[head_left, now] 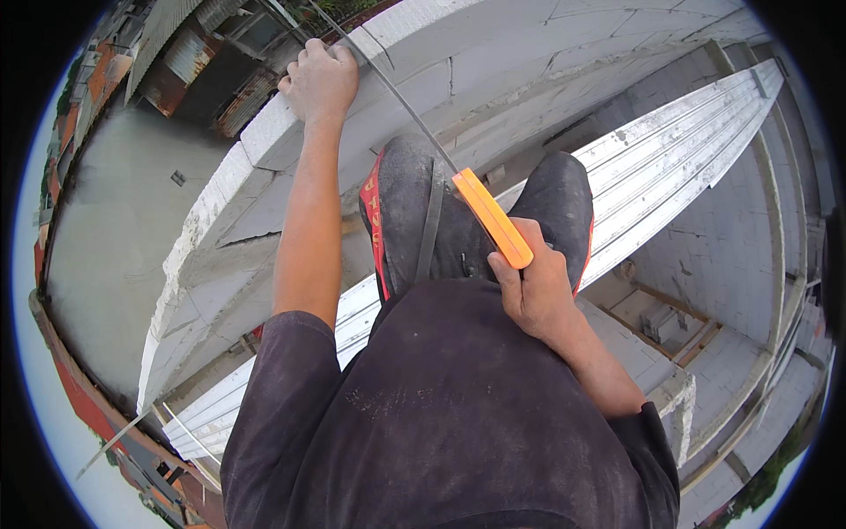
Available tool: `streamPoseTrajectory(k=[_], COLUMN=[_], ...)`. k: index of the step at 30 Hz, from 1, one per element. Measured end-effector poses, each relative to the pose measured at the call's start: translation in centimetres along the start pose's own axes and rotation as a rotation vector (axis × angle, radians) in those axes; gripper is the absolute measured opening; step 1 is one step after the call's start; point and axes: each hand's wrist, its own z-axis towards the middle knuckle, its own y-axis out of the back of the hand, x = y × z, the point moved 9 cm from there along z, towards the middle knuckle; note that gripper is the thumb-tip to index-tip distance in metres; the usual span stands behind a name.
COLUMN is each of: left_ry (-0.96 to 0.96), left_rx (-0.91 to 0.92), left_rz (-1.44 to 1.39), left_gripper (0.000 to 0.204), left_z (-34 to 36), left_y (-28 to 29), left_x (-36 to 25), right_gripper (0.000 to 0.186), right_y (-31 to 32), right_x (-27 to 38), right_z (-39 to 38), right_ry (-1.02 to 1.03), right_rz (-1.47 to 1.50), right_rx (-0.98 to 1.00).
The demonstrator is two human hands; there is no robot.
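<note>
My right hand is closed round the orange handle of a handsaw, in front of my lap. Its long thin blade, seen nearly edge-on, slants up and left across the top of a white block wall. My left hand grips a pale aerated concrete block at the wall's top edge, its fingers bent over the block and partly hidden. The blade passes just right of this hand. Whether its teeth are in the block, I cannot tell.
Under my legs runs a ribbed metal plank, spanning beside the wall. To the right, far below, lies a block-walled room with a wooden frame on the floor. Past the wall at left are a grey concrete surface and rusty sheet roofs.
</note>
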Motion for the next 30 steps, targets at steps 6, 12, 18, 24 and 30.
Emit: streamPoseTrajectory(k=[6, 12, 18, 24, 30], left_ry=[-0.012, 0.000, -0.023, 0.005, -0.021], left_rx=[-0.004, 0.019, -0.014, 0.022, -0.008], left_rz=[0.008, 0.006, 0.017, 0.021, 0.003], left_gripper=[0.049, 0.048, 0.049, 0.049, 0.049], left_z=[0.3, 0.1, -0.1, 0.3, 0.0], left_y=[-0.2, 0.2, -0.5, -0.4, -0.1], left_x=[-0.9, -0.3, -0.7, -0.4, -0.7], right_gripper=[0.033, 0.033, 0.033, 0.034, 0.038], right_y=[-1.4, -1.1, -0.3, -2.6, -0.3], right_x=[0.4, 0.0, -1.2, 0.6, -2.0], right_z=[8.7, 5.9, 1.5, 10.6, -2.6], right_ry=[-0.131, -0.066, -0.041, -0.070, 0.022], right_rz=[0.010, 0.027, 0.055, -0.003, -0.018], right_rx=[0.053, 0.026, -0.006, 0.046, 0.009])
